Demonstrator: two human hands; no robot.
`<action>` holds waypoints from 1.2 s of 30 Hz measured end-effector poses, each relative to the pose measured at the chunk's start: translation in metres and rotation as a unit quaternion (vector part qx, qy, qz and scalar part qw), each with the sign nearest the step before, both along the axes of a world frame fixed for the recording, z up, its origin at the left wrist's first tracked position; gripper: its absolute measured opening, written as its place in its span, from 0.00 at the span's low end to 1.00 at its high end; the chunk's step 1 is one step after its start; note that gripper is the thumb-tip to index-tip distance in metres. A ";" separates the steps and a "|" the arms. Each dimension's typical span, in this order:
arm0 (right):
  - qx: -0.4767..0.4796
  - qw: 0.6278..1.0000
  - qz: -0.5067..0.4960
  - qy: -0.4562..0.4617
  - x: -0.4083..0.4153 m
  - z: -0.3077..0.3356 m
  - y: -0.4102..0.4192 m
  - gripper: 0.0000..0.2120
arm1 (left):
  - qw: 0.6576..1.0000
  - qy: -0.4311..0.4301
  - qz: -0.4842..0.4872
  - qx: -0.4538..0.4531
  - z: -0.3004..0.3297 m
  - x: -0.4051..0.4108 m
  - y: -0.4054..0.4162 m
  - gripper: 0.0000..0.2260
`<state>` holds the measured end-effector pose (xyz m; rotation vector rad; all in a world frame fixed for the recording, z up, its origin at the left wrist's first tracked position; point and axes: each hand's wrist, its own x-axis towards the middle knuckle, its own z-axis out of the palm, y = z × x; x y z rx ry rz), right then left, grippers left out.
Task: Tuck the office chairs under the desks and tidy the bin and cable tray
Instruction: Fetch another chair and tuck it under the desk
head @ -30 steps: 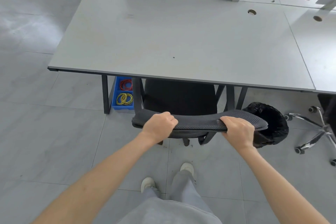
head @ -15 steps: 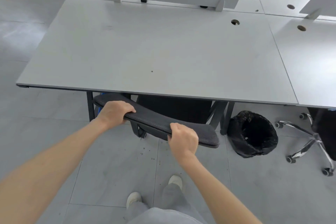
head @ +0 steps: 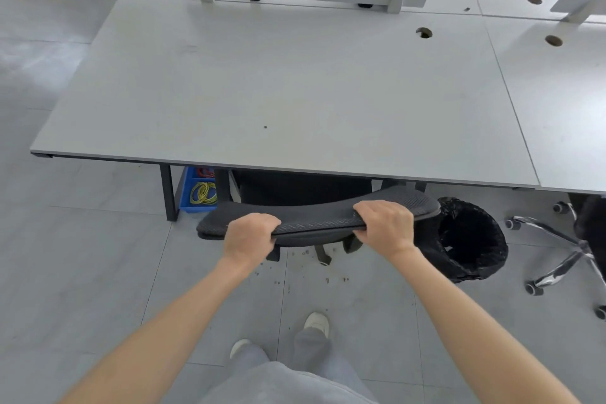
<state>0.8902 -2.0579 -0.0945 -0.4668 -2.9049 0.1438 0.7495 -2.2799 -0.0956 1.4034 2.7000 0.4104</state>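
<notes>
Both hands, left hand [head: 250, 236] and right hand [head: 384, 227], clench fingers round the curved mesh chair back [head: 314, 220]

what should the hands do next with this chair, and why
Probably one more short, straight push. Both hands, left hand and right hand, grip the top of the chair back, whose seat is already under the desk, though the back sits just outside its front edge. Keep it straight: the bin sits close by the right end.
</notes>
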 end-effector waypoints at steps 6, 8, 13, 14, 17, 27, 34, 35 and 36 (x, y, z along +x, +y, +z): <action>-0.043 0.998 -0.014 -0.038 0.006 -0.005 -0.018 0.07 | 1.000 -0.007 0.001 0.001 -0.001 0.009 -0.020 0.16; -0.060 0.998 -0.007 -0.020 0.016 -0.009 -0.037 0.06 | 1.000 -0.005 -0.015 0.010 -0.003 0.008 -0.039 0.16; -0.080 0.997 -0.017 -0.002 0.025 -0.010 -0.092 0.06 | 0.998 0.006 -0.061 0.007 -0.001 -0.011 -0.085 0.13; -0.077 0.997 -0.007 0.005 0.026 -0.010 -0.103 0.05 | 0.997 0.006 -0.076 0.001 -0.001 -0.014 -0.095 0.14; -0.061 0.998 0.015 0.008 0.022 -0.010 -0.124 0.07 | 0.994 0.003 -0.112 -0.011 -0.001 -0.024 -0.116 0.16; -0.045 0.998 -0.035 -0.009 -0.027 -0.006 -0.093 0.05 | 0.995 -0.003 -0.094 -0.028 0.003 -0.074 -0.070 0.17; -0.038 0.995 -0.056 -0.067 -0.081 0.001 -0.064 0.12 | 0.998 0.013 -0.053 -0.045 0.010 -0.118 -0.035 0.14; -0.034 0.996 -0.055 -0.068 -0.083 0.000 -0.060 0.12 | 0.997 0.016 -0.057 -0.046 0.010 -0.121 -0.033 0.14; -0.032 0.996 -0.054 -0.068 -0.085 0.000 -0.058 0.12 | 0.997 0.019 -0.060 -0.046 0.009 -0.122 -0.032 0.13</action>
